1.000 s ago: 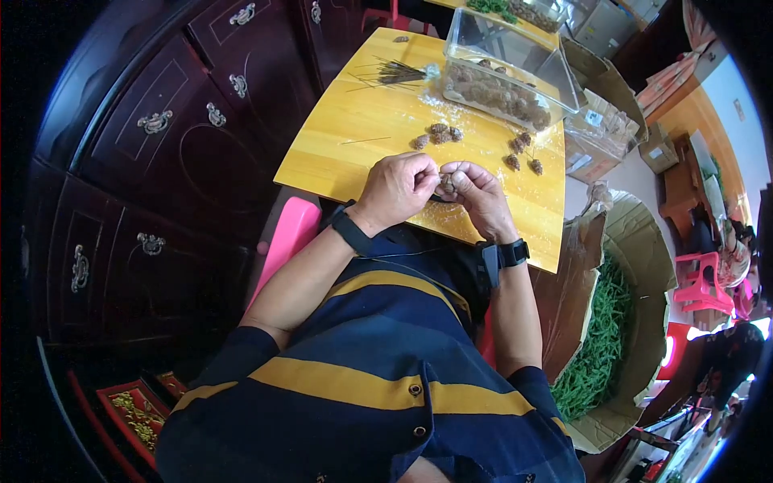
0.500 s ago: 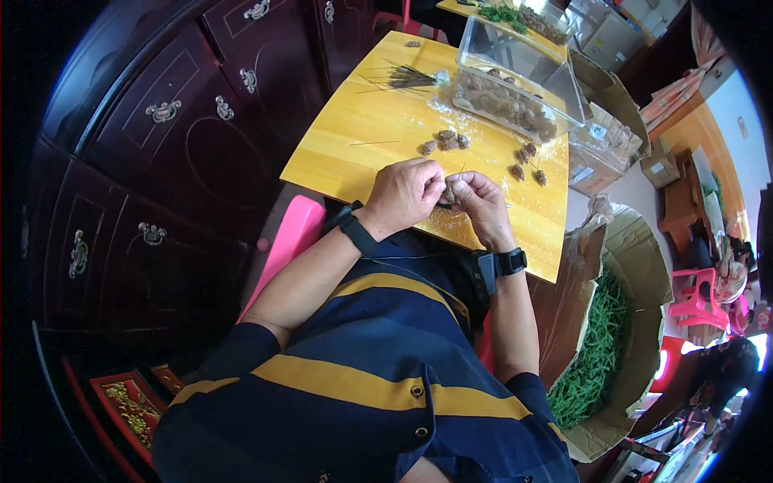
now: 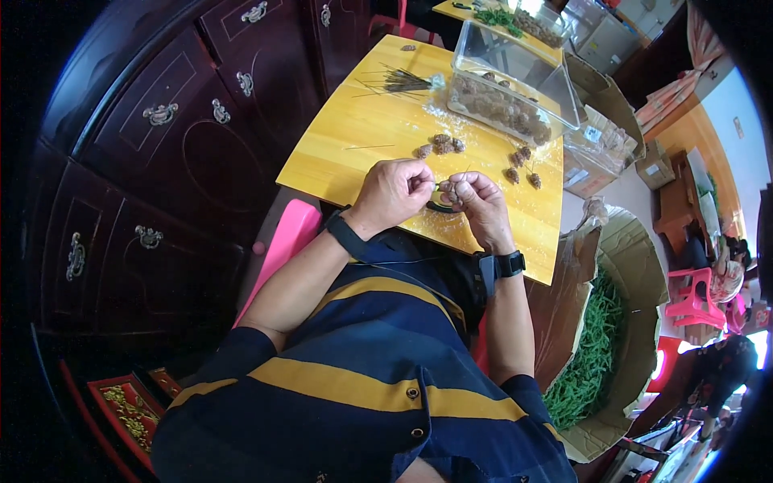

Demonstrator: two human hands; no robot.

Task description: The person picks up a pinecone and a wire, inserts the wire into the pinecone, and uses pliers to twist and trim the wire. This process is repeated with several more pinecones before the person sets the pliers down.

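Over the near edge of the yellow wooden table (image 3: 330,157), my right hand (image 3: 486,208) pinches a small brown pine cone (image 3: 450,193) between thumb and fingers. My left hand (image 3: 393,196) is closed in a pinch just left of the cone, on a thin wire that runs to it; most of the wire is hidden by the fingers. Below the hands lies a dark curved object (image 3: 440,208), partly covered. Beyond them sit loose pine cones (image 3: 443,144), with another small group (image 3: 513,175) to the right. A single thin wire (image 3: 370,147) rests on the left.
A clear plastic box (image 3: 515,99) of pine cones stands at the table's far right, beside a bundle of dark wires (image 3: 405,80). White crumbs dot the tabletop. A cardboard box (image 3: 640,249) of green sprigs (image 3: 592,354) stands right; dark cabinets (image 3: 161,177) line the left.
My left hand has drawn slightly left, so a small gap with thin wire shows between it and the cone. My right hand keeps its grip. The whole view has shifted a little.
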